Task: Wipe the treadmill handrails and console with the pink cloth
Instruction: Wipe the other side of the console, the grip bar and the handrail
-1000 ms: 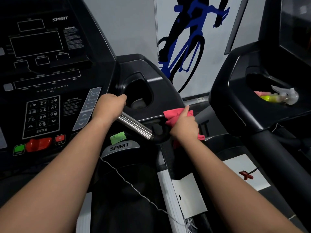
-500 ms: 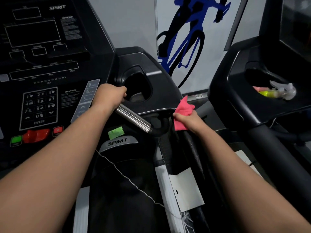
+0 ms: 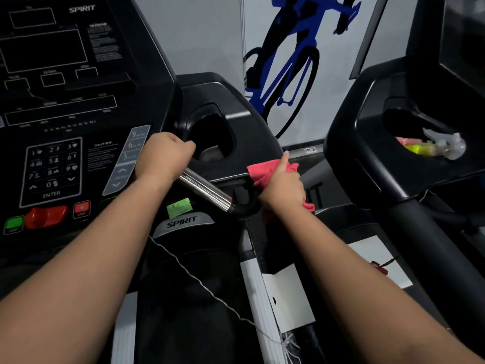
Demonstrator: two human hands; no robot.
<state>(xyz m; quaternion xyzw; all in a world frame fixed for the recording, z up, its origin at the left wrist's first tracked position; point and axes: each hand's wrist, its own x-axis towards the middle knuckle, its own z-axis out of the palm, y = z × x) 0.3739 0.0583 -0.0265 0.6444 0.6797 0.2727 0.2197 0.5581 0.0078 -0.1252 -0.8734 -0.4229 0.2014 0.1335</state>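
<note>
My left hand (image 3: 162,156) grips the upper end of the chrome handrail bar (image 3: 207,191) just right of the black console (image 3: 60,106) with its keypad. My right hand (image 3: 282,185) holds the pink cloth (image 3: 262,172) bunched around the black bend where the handrail (image 3: 246,206) meets the console's right wing, index finger pointing up over the cloth. A corner of the cloth hangs below my wrist.
The console's cup holder (image 3: 212,137) sits just beyond my left hand. A second treadmill on the right holds a spray bottle (image 3: 441,143) in its tray. A thin safety cord (image 3: 199,282) runs down over the motor cover. A cyclist poster hangs on the wall behind.
My right hand has moved with the pink cloth from the side of the handrail bend back up onto it. The left hand has kept its grip on the chrome bar.
</note>
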